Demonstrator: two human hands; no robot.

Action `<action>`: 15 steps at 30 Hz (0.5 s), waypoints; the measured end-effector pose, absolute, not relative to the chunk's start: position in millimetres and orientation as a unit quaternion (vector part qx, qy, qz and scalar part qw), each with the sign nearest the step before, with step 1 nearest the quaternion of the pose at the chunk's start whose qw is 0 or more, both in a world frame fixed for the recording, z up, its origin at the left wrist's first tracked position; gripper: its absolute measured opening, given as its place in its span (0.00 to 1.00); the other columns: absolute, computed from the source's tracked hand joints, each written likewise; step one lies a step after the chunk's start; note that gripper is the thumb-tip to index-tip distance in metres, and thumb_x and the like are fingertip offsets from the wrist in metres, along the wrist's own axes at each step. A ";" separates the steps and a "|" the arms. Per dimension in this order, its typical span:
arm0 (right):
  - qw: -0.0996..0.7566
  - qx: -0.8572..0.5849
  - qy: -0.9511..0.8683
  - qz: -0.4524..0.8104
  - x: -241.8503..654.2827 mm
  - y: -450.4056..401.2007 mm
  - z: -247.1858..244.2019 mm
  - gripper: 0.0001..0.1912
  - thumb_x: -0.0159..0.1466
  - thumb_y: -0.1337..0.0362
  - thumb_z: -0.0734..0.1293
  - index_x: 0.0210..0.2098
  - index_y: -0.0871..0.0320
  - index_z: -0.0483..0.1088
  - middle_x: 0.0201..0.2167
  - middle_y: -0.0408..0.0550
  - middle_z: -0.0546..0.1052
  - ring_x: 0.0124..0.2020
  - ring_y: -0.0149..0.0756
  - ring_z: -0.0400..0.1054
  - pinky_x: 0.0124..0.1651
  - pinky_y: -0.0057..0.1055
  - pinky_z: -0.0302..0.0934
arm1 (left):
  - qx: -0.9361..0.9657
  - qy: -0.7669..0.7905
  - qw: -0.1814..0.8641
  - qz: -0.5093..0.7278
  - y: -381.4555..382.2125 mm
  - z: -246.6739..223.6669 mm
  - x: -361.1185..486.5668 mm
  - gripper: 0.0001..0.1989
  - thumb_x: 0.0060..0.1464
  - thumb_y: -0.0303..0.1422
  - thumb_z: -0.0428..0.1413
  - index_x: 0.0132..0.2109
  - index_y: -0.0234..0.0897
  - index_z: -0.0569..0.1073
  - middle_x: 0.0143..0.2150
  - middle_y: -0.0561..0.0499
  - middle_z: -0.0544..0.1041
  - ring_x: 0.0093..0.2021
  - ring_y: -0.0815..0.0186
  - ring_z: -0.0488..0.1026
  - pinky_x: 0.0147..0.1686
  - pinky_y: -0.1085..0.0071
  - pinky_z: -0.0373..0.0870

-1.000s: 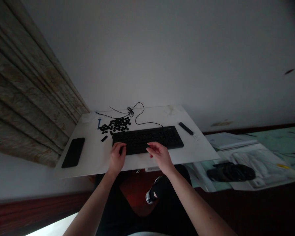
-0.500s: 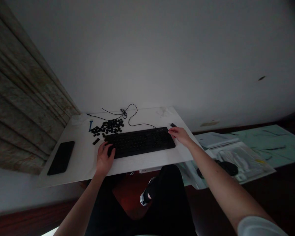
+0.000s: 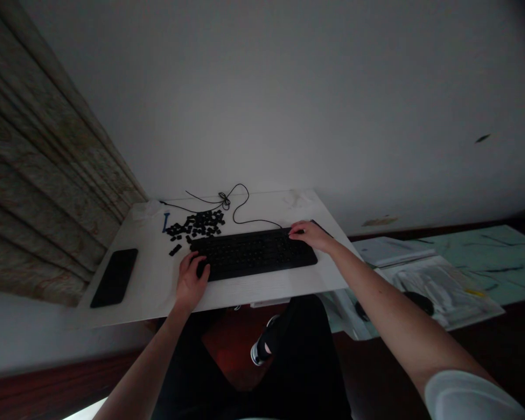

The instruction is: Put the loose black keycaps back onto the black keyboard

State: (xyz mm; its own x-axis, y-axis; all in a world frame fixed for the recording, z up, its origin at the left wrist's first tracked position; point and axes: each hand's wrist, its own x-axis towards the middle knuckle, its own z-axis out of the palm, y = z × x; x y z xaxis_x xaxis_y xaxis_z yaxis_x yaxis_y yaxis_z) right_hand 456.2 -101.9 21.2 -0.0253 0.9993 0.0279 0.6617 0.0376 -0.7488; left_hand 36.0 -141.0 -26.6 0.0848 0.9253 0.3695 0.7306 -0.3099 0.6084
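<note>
A black keyboard [image 3: 254, 254] lies across the white desk, its keys too dark to tell apart. My left hand [image 3: 191, 281] is closed around the keyboard's left end, fingers on the top and thumb by the front edge. Over the back right corner of the keyboard, my right hand [image 3: 310, 234] has its fingertips pinched together. Whatever sits between those fingertips is too small and dark to make out. Loose black keycaps [image 3: 205, 223] lie in a pile behind the keyboard's left part. A longer black keycap [image 3: 175, 249] rests apart, near my left hand.
A small blue tool [image 3: 166, 221] lies left of the pile. The keyboard's cable [image 3: 247, 204] runs to a tied bundle near the wall. A black phone [image 3: 114, 277] is at the desk's left. Plastic-wrapped items [image 3: 446, 291] lie beyond the desk's right edge.
My right hand has moved left from beside the keyboard's right end to over its back right corner, still pinched. My left hand stays on the left end. The view has shifted slightly.
</note>
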 end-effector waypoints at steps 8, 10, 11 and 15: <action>0.210 -0.607 -0.705 0.302 435.5 -72.8 18.3 0.03 0.52 0.63 0.76 0.26 0.54 0.80 0.39 0.51 0.80 0.45 0.46 0.73 0.52 0.41 0.62 | 0.726 0.565 0.135 0.367 -138.6 -28.8 34.0 0.10 0.59 0.34 0.54 0.47 0.40 0.74 0.56 0.43 0.70 0.60 0.54 0.66 0.63 0.52 0.63; 0.170 -0.606 -0.710 0.315 434.2 -67.6 19.8 0.02 0.53 0.64 0.75 0.26 0.56 0.80 0.36 0.50 0.80 0.44 0.45 0.73 0.52 0.39 0.62 | 0.727 0.562 0.132 0.372 -138.1 -30.1 33.6 0.10 0.59 0.34 0.54 0.46 0.40 0.74 0.55 0.44 0.71 0.59 0.54 0.67 0.63 0.52 0.63; 0.152 -0.606 -0.712 0.320 433.8 -65.9 20.7 0.03 0.54 0.64 0.75 0.28 0.56 0.80 0.36 0.50 0.80 0.44 0.44 0.73 0.53 0.38 0.61 | 0.727 0.560 0.131 0.374 -137.9 -30.6 33.3 0.09 0.59 0.34 0.54 0.46 0.40 0.74 0.54 0.44 0.71 0.59 0.55 0.67 0.62 0.52 0.64; 0.115 -0.609 -0.712 0.329 431.8 -63.9 22.9 0.05 0.57 0.63 0.73 0.31 0.58 0.81 0.38 0.51 0.80 0.46 0.44 0.72 0.53 0.36 0.60 | 0.731 0.556 0.128 0.375 -137.9 -30.4 32.5 0.08 0.59 0.34 0.54 0.45 0.41 0.75 0.52 0.45 0.72 0.58 0.55 0.68 0.61 0.52 0.65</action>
State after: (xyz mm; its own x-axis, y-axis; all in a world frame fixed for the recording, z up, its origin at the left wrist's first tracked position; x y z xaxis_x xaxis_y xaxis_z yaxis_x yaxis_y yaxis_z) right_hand 431.8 -63.9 22.9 -0.2318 0.9436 -0.2363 0.7916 0.0418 -0.6096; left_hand 32.5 -137.9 -30.4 0.1008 0.9090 0.4045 0.7165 -0.3484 0.6043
